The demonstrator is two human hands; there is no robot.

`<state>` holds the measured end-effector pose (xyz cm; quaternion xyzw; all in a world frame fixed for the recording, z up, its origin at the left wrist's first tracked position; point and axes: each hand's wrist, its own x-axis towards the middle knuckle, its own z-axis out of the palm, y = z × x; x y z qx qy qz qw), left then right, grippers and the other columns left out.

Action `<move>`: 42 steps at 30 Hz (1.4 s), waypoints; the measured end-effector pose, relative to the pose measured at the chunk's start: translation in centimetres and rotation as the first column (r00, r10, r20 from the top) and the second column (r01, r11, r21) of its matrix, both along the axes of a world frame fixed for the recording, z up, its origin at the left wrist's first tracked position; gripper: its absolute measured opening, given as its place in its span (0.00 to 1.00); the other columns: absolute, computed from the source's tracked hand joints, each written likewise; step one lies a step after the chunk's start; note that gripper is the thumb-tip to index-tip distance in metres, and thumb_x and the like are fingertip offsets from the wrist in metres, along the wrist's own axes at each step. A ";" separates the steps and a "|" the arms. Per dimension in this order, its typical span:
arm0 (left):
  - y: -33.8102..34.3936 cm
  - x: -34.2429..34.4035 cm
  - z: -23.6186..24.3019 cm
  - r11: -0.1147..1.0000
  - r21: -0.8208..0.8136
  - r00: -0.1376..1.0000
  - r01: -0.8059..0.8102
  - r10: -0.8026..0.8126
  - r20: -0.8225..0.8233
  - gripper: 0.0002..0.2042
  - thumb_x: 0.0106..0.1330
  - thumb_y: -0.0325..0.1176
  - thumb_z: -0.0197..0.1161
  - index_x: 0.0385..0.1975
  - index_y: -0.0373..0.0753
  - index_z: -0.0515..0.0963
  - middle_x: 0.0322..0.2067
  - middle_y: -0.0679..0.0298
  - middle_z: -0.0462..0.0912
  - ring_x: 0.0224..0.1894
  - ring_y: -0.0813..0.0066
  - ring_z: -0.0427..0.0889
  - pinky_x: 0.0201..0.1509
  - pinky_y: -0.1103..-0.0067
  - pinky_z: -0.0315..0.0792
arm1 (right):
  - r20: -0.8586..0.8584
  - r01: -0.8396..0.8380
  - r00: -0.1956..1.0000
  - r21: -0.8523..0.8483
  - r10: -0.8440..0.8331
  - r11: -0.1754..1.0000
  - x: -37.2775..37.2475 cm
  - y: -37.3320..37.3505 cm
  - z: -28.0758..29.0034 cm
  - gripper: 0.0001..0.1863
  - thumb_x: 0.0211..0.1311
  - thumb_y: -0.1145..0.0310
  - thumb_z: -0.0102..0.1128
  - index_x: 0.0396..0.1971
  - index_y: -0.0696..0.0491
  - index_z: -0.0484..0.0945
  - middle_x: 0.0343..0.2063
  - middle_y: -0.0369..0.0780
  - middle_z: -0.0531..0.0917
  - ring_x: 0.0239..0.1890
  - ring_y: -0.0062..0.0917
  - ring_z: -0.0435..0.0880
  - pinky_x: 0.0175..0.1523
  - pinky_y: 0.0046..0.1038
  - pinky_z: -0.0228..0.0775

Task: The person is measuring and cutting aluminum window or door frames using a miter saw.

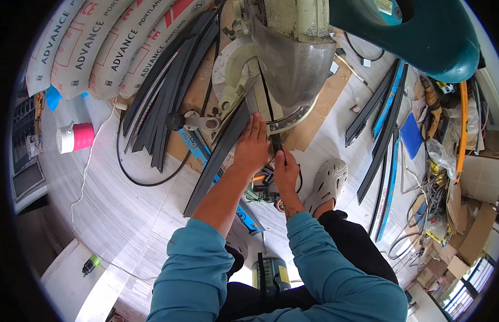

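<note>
A compound mitre saw with a cloudy, clear plastic guard stands ahead of the person and serves as the landmark. A long, flat, dark grey strip lies with its far end on the saw's bed, left of the blade slot; its long axis runs from there back toward the person and outward to the left, the near end jutting past the saw's front.

The strip lies to the left of both hands, and the left hand is clearly nearer. That hand is laid flat at the saw's front, fingers straight and together, along the strip's right edge; how hard it presses cannot be told. The right hand is curled round a short black bar at the saw's front edge, whether a saw handle or a loose piece being unclear. A bundle of dark grey strips rests left of the saw.
</note>
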<state>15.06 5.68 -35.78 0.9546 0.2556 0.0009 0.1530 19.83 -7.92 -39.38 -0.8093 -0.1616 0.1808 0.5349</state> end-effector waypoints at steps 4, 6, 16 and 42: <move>0.1 0.1 0.2 0.999 -0.038 1.000 -0.015 0.016 0.020 0.32 0.66 0.39 0.58 0.65 0.26 0.59 0.69 0.43 0.55 0.72 0.53 0.54 0.73 0.69 0.55 | -0.448 0.054 0.894 0.088 -0.009 0.995 1.1 -0.2 0.5 0.19 0.71 0.59 0.53 0.50 0.59 0.79 0.29 0.35 0.81 0.21 0.15 0.74 0.26 0.20 0.63; 0.2 0.0 0.1 0.997 -0.079 0.999 -0.004 0.008 0.045 0.32 0.67 0.37 0.56 0.65 0.23 0.57 0.69 0.40 0.52 0.72 0.48 0.52 0.74 0.66 0.52 | -0.876 0.261 0.482 0.139 -0.004 0.955 2.1 -0.3 1.1 0.20 0.72 0.57 0.51 0.49 0.59 0.78 0.28 0.35 0.80 0.20 0.14 0.73 0.25 0.19 0.64; 0.0 0.1 -0.2 0.999 -0.032 1.000 -0.007 0.007 -0.005 0.32 0.67 0.40 0.57 0.65 0.26 0.59 0.70 0.43 0.53 0.73 0.54 0.53 0.74 0.70 0.52 | 0.181 -0.044 0.972 -0.490 0.151 0.871 0.4 3.0 2.5 0.21 0.66 0.52 0.53 0.48 0.53 0.72 0.26 0.51 0.83 0.30 0.53 0.82 0.35 0.48 0.74; 2.9 -18.6 11.0 0.979 -0.203 0.997 -0.007 -0.009 -0.076 0.21 0.59 0.43 0.66 0.45 0.33 0.76 0.38 0.49 0.82 0.42 0.52 0.81 0.45 0.63 0.74 | -0.194 -0.287 0.955 -0.399 0.225 0.871 3.7 -2.0 5.0 0.39 0.49 0.50 0.71 0.57 0.57 0.70 0.45 0.51 0.80 0.47 0.40 0.81 0.50 0.36 0.73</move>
